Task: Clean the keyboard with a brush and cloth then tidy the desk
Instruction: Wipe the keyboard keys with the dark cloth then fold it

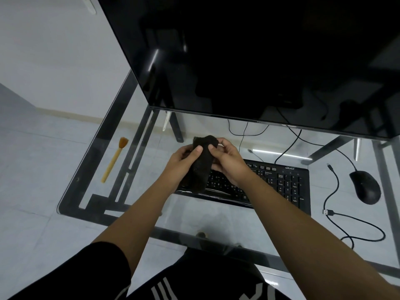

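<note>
A black cloth (200,167) hangs between both hands above the left end of the black keyboard (283,182), which lies on the glass desk (181,215). My left hand (184,159) grips the cloth's left side with the thumb on top. My right hand (225,159) pinches its upper right edge. The cloth and hands hide the keyboard's left keys. A brush (114,160) with a pale wooden handle and orange bristles lies at the desk's left side, apart from both hands.
A large dark monitor (259,57) fills the back of the desk, close above the hands. A black mouse (365,187) and a loose black USB cable (337,215) lie right of the keyboard. More cables (287,146) run behind it.
</note>
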